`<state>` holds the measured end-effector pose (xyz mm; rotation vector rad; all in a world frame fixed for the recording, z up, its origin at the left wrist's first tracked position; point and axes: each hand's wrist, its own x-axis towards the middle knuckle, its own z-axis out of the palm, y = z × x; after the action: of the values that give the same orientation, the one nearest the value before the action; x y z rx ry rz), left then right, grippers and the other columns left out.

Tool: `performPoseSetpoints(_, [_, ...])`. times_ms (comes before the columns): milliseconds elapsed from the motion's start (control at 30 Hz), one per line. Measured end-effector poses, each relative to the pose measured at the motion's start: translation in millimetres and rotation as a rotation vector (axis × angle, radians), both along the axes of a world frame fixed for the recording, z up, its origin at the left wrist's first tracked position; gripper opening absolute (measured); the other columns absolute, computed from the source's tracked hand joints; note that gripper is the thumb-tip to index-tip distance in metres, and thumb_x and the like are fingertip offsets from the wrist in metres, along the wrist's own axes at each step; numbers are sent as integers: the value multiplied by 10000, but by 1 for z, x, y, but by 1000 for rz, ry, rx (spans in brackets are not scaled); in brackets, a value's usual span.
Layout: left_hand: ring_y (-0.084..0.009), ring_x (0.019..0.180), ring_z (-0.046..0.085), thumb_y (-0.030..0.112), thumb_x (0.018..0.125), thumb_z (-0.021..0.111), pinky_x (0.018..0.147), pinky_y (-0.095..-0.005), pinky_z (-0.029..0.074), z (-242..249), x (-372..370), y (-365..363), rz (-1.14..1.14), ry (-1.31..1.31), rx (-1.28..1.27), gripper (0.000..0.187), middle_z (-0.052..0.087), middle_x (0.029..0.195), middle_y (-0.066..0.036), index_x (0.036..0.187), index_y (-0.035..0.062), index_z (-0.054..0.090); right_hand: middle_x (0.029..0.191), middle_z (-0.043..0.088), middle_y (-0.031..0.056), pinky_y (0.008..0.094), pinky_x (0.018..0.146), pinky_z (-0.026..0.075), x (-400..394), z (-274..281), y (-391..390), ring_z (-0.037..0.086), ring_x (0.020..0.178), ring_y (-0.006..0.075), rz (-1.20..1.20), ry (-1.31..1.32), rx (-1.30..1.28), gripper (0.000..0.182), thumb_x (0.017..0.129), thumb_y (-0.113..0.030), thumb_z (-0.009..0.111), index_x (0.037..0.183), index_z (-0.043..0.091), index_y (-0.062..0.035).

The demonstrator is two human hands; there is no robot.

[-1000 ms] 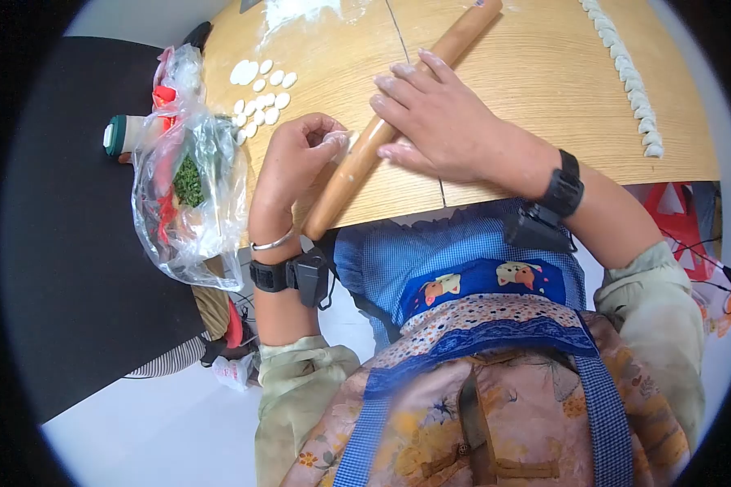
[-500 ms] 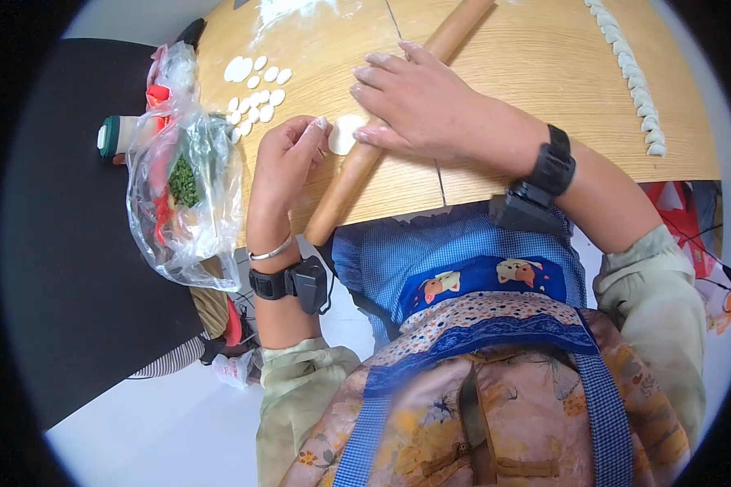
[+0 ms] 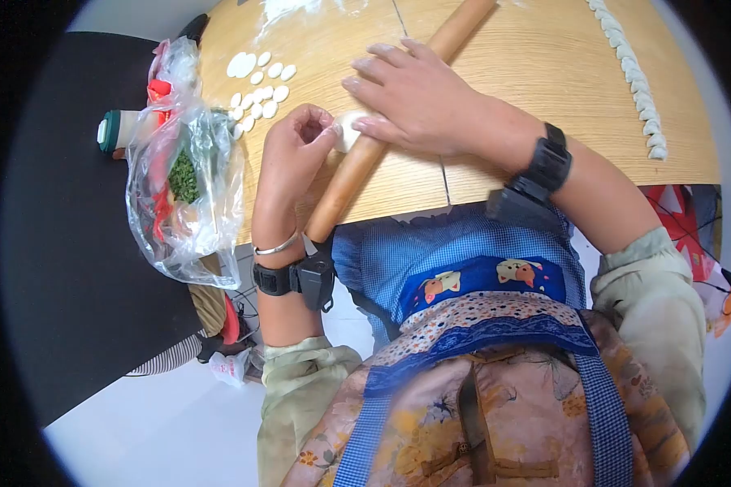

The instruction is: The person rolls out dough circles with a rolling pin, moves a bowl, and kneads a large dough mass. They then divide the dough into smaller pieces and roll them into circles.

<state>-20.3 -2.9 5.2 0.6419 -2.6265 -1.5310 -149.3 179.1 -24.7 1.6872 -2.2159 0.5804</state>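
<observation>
A round, flat dough wrapper [image 3: 350,130] lies on the table at the left side of a long wooden rolling pin [image 3: 343,193], partly under it. My left hand [image 3: 291,158] pinches the wrapper's left edge between thumb and forefinger, the other fingers curled. Flat across the middle of the pin rests my right hand [image 3: 424,104], fingers stretched out and apart, its thumb reaching over the wrapper's near side. Pale flour marks the fingertips of my right hand. Several small dough discs [image 3: 280,93] are scattered beyond my left hand.
A row of folded dumplings [image 3: 638,85] runs along the right of the wooden table [image 3: 536,97]. Loose flour [image 3: 288,8] is at the far side. A clear plastic bag [image 3: 223,219] with chopped greens [image 3: 185,177] sits at the left edge, beside a green-and-white container [image 3: 110,131].
My left hand has shifted slightly right and rotated, with the wrapper moving a little to the right. My right hand and the pin stay nearly in place.
</observation>
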Motion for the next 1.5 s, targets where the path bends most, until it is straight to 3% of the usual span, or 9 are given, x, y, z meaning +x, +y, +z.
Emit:
performPoseSetpoints(200, [-66, 821, 597, 44, 926, 657, 723, -213, 481, -6, -2, 10, 26, 127, 77, 105, 633, 890, 13, 1023, 5, 667, 1364, 582, 184, 582, 1194, 249, 8, -6, 43, 477, 1362, 357, 34, 10, 19, 567, 1016, -487, 490, 1360, 592, -48])
performPoseSetpoints(300, [-67, 825, 605, 47, 929, 662, 724, -209, 476, -5, -5, 7, -50, 33, -66, 123, 656, 909, 7, 1040, -6, 670, 1379, 573, 176, 579, 1207, 232, 8, -6, 44, 468, 1375, 335, 31, 2, 15, 566, 1017, -490, 486, 1350, 596, -45])
performPoseSetpoints(400, [-70, 823, 611, 56, 933, 669, 724, -211, 476, -3, -2, 6, -46, 4, 83, 151, 672, 923, 5, 1064, -19, 678, 1402, 561, 178, 576, 1212, 229, 8, -6, 42, 467, 1379, 327, 28, -30, 40, 568, 1016, -491, 483, 1340, 599, -39])
performPoseSetpoints(700, [-62, 778, 582, 157, 984, 636, 699, -207, 461, 4, -3, 0, -60, -96, -4, 223, 664, 874, 12, 1074, -38, 696, 1236, 667, 177, 574, 1130, 349, -7, 6, 0, 544, 1313, 337, 29, 34, 23, 547, 1021, -483, 477, 1213, 663, -6])
performPoseSetpoints(767, [-85, 722, 595, 159, 970, 653, 640, -255, 482, 6, -8, -3, -84, -93, -73, 246, 689, 820, -42, 1040, -69, 712, 1398, 584, 177, 543, 1159, 325, -14, 16, -20, 503, 1352, 332, 18, -48, 278, 545, 1030, -444, 473, 1318, 606, 0])
performPoseSetpoints(967, [-80, 717, 582, 128, 955, 674, 669, -256, 499, 8, -7, 0, -69, -89, -17, 215, 684, 824, -36, 1044, -64, 709, 1437, 552, 183, 553, 1170, 305, -10, 5, -16, 456, 1394, 342, -8, -61, 137, 567, 1037, -440, 443, 1397, 554, -16])
performPoseSetpoints(1200, [-85, 780, 571, 66, 796, 788, 731, -248, 501, 9, 1, 3, -188, -69, -76, 249, 632, 846, -4, 1013, -20, 700, 1460, 532, 171, 557, 1222, 202, 5, -5, 47, 444, 1398, 353, 65, 27, -1, 583, 1030, -450, 462, 1435, 528, -35])
performPoseSetpoints(1433, [-108, 775, 567, 65, 808, 763, 734, -279, 504, -1, 12, 14, -116, 60, -85, 221, 626, 855, -27, 1005, -13, 697, 1430, 552, 170, 539, 1227, 209, 1, -4, 49, 451, 1394, 322, 101, 30, 47, 560, 1014, -427, 490, 1417, 544, -42])
performPoseSetpoints(1500, [-78, 791, 542, 20, 847, 706, 720, -241, 465, -6, 14, 14, -128, 167, -103, 172, 582, 863, 16, 1012, -11, 671, 1358, 586, 167, 533, 1219, 233, 3, -1, 50, 483, 1354, 316, 95, 28, 45, 512, 999, -407, 518, 1345, 584, -36])
